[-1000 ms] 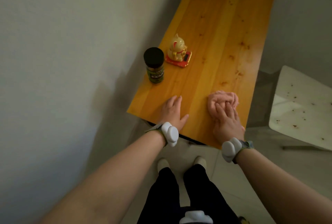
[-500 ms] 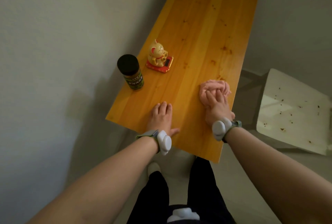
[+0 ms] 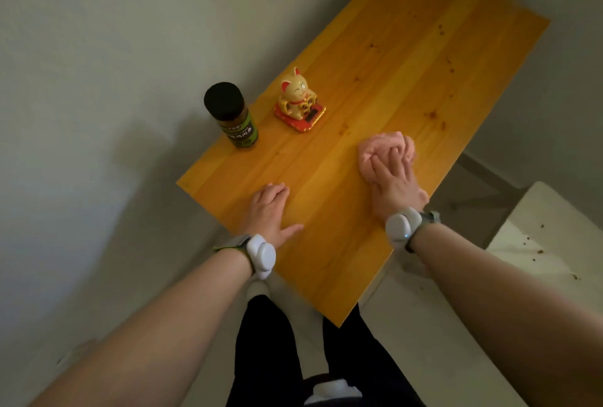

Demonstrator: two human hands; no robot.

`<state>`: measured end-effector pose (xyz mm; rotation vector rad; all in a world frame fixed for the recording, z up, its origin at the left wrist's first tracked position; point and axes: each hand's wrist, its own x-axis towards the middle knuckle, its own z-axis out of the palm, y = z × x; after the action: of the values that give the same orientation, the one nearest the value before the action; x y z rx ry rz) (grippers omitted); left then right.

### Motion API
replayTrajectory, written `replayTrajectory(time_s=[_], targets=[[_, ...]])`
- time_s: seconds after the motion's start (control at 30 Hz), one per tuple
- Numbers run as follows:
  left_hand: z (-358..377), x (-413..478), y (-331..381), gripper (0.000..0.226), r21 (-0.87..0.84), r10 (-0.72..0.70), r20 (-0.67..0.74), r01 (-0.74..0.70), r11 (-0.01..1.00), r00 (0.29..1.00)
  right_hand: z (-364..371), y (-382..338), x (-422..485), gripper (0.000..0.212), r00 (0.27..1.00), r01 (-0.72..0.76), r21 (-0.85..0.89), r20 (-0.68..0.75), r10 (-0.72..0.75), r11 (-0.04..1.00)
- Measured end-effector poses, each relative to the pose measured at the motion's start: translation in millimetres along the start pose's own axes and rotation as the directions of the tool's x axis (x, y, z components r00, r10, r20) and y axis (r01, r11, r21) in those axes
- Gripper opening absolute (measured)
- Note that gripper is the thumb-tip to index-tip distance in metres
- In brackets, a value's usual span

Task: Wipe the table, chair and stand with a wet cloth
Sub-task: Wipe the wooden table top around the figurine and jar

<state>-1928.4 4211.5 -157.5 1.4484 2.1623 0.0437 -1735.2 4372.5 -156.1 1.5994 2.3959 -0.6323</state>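
A bunched pink cloth (image 3: 378, 149) lies on the orange wooden table (image 3: 408, 57) near its right edge. My right hand (image 3: 393, 179) presses flat on the cloth with straight fingers, covering its near part. My left hand (image 3: 272, 214) rests flat on the bare tabletop near the front edge, fingers together and thumb out to the right. A white chair seat (image 3: 554, 243) speckled with dark crumbs stands to the right of the table, below its level.
A dark-lidded jar with a green label (image 3: 233, 116) and a golden lucky-cat figure on a red base (image 3: 298, 101) stand along the table's left side. A grey wall runs close on the left. My legs and feet are under the table's front edge.
My right hand has pushed the pink cloth farther from the front edge along the right side. The left hand stays flat on the table. The view has shifted.
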Motion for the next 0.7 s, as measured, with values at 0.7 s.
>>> replayTrajectory(time_s=[0.7], targets=[[1, -13, -28, 0.048, -0.044, -0.185, -0.218, 0.180, 0.983, 0.958, 31, -94, -8, 0.052, 0.772, 0.605, -0.037, 0.272, -0.574, 0.796]])
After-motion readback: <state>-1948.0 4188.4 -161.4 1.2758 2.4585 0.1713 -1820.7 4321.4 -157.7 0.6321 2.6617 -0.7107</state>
